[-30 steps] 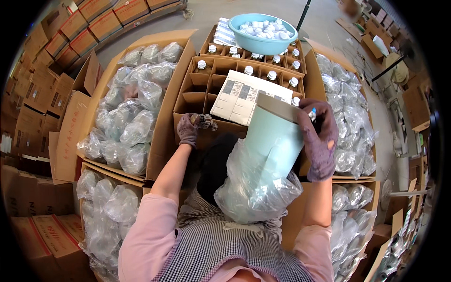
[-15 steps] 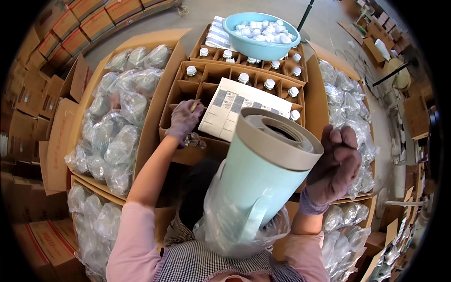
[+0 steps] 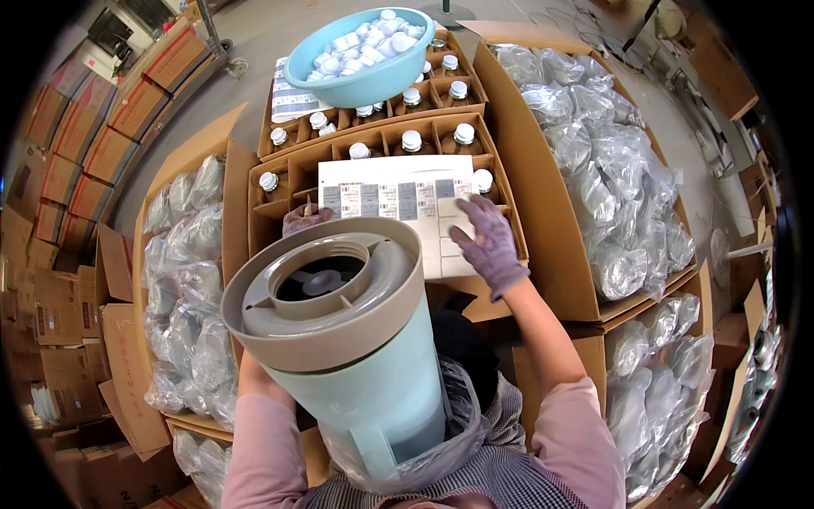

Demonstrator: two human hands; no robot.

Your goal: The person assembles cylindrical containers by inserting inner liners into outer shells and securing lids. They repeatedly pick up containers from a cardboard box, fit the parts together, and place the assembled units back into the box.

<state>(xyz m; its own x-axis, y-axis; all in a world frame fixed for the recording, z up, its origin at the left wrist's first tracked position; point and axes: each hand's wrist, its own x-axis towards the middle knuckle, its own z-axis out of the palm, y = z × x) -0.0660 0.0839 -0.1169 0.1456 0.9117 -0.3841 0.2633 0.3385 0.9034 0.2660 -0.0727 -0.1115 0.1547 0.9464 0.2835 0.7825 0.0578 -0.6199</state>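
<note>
A white sheet of printed labels (image 3: pixel 398 193) lies across the near part of a divided carton (image 3: pixel 292 151) of glass bottles with white caps (image 3: pixel 411 142). At the sheet's right edge, my right hand (image 3: pixel 492 246), in a purple-grey glove, has its fingers apart over the paper. At the sheet's left edge is my left hand (image 3: pixel 303 220), gloved too, with its fingers curled and one bare fingertip pointing up. Whatever it holds is hidden. A light-blue jug-like vessel (image 3: pixel 365 403) with a beige rim and a handle stands close before me, in clear plastic, hiding my left forearm.
A blue basin (image 3: pixel 297 72) of white caps (image 3: pixel 360 51) sits on a second carton of capped bottles behind. Large cartons with plastic-wrapped things (image 3: pixel 593 161) flank both sides, and more cartons (image 3: pixel 153 59) are stacked at the far left.
The whole view has swung to the right. My right hand has come from a raised, curled position onto the sheet's edge and opened. My left hand is more hidden by the vessel.
</note>
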